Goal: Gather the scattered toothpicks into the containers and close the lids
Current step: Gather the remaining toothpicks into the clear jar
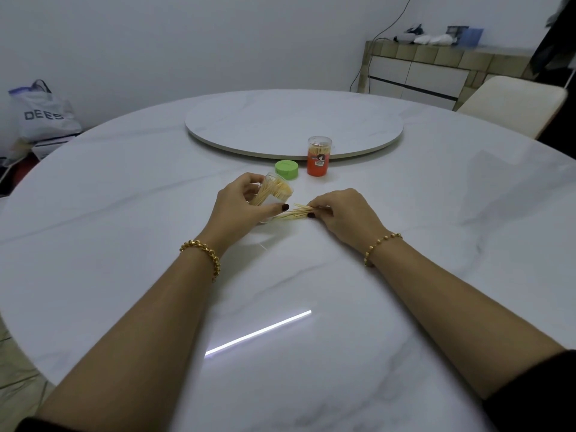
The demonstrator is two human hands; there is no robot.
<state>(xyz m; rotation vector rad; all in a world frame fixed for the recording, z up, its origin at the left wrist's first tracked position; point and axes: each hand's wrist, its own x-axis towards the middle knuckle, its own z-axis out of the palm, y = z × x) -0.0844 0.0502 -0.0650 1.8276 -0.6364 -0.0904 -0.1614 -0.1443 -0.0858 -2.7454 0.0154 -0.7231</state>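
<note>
My left hand (240,204) grips a clear toothpick container (274,190), tilted with its open mouth toward the right and partly filled with toothpicks. Just right of it, my right hand (339,210) pinches a small bundle of toothpicks (291,213) lying on the white marble table (436,244); the bundle points toward the container. A green lid (286,169) lies on the table behind my hands. Next to the lid stands an orange-labelled container (318,155), upright, full of toothpicks, with a clear cap on.
A round lazy Susan (293,120) sits on the table just behind the orange container. A white chair (514,101) stands at the far right, a sideboard (436,70) against the wall, and a bag (40,113) on the floor at the left.
</note>
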